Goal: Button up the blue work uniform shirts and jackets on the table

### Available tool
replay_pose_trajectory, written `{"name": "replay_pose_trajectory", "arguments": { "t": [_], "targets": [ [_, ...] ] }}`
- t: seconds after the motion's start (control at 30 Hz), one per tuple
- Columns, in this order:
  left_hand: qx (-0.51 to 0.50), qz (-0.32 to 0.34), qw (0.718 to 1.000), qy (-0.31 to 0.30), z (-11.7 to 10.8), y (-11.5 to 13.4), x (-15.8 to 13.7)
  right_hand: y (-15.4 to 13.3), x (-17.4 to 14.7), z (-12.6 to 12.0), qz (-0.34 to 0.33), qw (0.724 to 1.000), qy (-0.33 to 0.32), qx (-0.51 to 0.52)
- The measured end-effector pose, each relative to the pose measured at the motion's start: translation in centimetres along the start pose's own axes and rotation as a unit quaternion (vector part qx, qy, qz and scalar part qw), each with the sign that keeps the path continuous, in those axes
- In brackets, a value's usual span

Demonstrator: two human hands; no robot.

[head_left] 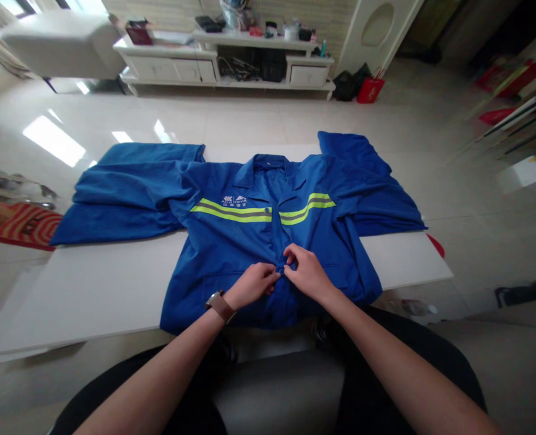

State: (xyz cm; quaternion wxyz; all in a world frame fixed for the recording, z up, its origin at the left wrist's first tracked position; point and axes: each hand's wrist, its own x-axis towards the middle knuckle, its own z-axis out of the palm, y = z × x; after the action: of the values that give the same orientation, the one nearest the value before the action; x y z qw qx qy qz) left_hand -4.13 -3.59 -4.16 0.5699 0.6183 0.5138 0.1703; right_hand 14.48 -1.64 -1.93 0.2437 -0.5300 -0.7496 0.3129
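A blue work jacket (231, 241) with yellow-grey reflective bands lies face up, its collar at the far side and its lower hem hanging over the near table edge. My left hand (256, 283), with a watch (221, 306) at the wrist, pinches the front placket below the chest band. Just to its right, my right hand (304, 270) grips the other side of the front opening with bent fingers. The fingertips of both hands nearly meet there, and any button between them is too small to make out. One button (268, 210) shows on the chest band.
The jacket lies on a low white table (113, 290). Folded blue cloth (132, 187) lies at the left, and more blue cloth (376, 187) at the right. A red patterned bag (18, 225) stands at the left. Behind is a white cabinet (172, 69); a plastic bottle (415, 307) lies on the floor.
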Motion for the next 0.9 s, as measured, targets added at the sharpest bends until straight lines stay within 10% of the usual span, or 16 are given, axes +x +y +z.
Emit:
{"name": "replay_pose_trajectory", "arguments": {
  "t": [0.23, 0.67, 0.9],
  "targets": [
    [0.224, 0.106, 0.947, 0.202, -2.2, 1.2, -0.6, 0.8, -0.2, -0.3, -0.049, 0.986, -0.013, -0.157],
    [0.396, 0.121, 0.89, 0.189, -2.5, 1.3, -1.0, 0.6, 0.3, -1.3, -0.035, 0.996, 0.047, -0.073],
    [0.41, 0.112, 0.903, 0.056, -2.8, 2.4, -1.6, -1.0, 0.0, -2.4, -0.034, 0.996, 0.056, -0.056]
  ]
}}
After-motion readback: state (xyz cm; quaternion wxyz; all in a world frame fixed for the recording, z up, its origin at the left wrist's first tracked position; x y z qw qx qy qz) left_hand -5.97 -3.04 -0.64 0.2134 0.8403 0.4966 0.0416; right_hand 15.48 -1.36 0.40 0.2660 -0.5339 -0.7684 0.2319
